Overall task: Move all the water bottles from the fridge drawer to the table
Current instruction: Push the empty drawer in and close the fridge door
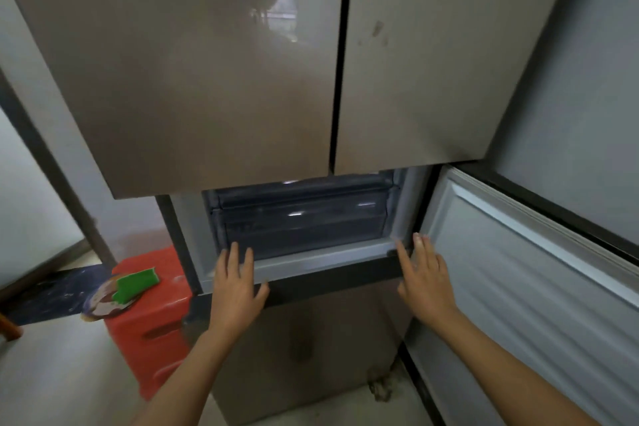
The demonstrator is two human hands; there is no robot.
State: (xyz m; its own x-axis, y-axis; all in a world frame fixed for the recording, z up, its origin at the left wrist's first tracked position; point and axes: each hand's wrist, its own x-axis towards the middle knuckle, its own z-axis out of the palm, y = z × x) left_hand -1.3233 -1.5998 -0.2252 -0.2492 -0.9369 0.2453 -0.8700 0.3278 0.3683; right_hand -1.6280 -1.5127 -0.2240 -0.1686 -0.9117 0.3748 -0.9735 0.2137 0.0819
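A red plastic stool (152, 332) is standing on the pale floor (45, 373) at the left, carrying a green block (136, 284) and a round patterned plate (98, 308). A dark speckled strip (45, 294) is lying along the floor behind it, and a pale grey wall (581, 97) is rising on the right under soft, dim light.

This looks like a home kitchen. A tall multi-door fridge (207, 79) with glossy beige-grey fronts fills the view. Its lower right door (518, 287) is swung open on a clear plastic drawer (304, 218). Beside it a red plastic stool (152, 328) carries a plate (100, 304) and a green sponge-like pad (136, 284). The floor (52, 373) is pale and the wall (570, 97) plain and light.
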